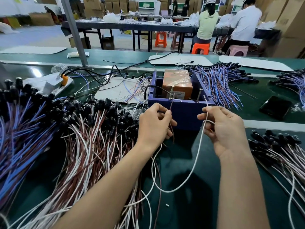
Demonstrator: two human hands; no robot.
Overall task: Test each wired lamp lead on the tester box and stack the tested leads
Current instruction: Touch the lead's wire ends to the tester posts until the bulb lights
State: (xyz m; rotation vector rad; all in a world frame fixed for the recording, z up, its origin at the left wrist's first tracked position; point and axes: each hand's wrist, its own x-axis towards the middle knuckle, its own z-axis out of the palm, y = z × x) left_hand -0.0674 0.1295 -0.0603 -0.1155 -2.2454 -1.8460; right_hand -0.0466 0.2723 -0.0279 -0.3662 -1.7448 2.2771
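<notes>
From the head camera, we are pinching the lead's brown wire [170,105] in our left hand [153,123] and its white wire [198,151] in our right hand [226,129], both ends pointing up and away toward the two screws [171,92] on the tester box [181,111] just beyond on the bench [181,162].

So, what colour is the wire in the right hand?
The wire is white, clearest in head view.

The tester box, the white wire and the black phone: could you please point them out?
tester box [186,113], head view, front wall.
white wire [198,151], head view, hanging middle stretch.
black phone [274,107], head view, screen centre.
</notes>
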